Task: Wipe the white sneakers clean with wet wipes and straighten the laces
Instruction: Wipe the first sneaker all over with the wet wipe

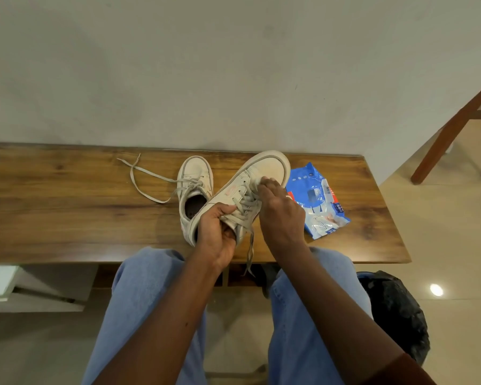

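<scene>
My left hand grips a white sneaker at its heel opening and holds it tilted above the wooden table, toe pointing away. My right hand pinches a small white wet wipe against the sneaker's upper near the laces. One loose lace dangles below the table edge. The second white sneaker stands on the table just to the left, partly hidden by the held one; its long lace trails leftward across the wood.
A blue wet-wipe pack lies on the wooden table right of my hands. A wall stands right behind the table. A black-lined bin sits on the floor at the lower right, a wooden chair leg at far right.
</scene>
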